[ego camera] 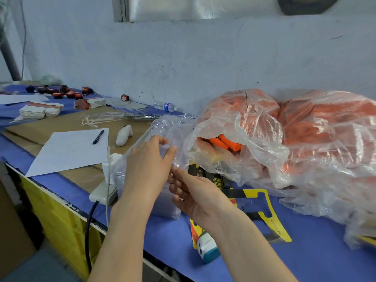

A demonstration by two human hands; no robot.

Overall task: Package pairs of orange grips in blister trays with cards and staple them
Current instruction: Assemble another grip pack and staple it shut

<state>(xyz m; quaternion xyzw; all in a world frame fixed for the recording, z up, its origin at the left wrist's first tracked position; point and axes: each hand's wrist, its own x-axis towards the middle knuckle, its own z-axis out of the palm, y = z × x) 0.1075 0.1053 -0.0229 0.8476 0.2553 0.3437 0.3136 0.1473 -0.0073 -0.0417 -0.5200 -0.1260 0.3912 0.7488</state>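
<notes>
A clear blister tray (162,129) is lifted over the table's middle, tilted away from me. My left hand (149,161) grips its near part with fingers curled over the plastic. My right hand (193,192) pinches the tray's lower edge from beneath. Below them stands a stack of more clear trays (162,204). Orange grips (223,142) show through the mouth of a big clear bag (284,139) on the right. Yellow and black cards (264,202) lie flat under my right forearm. A white and teal stapler (207,247) rests on the cards near the front edge.
A power strip (101,193) with a white plug and a black cable sits left of the tray stack. A sheet of paper (71,151) with a pen lies further left. Card stacks, tape measures and a water bottle (165,106) lie at the back.
</notes>
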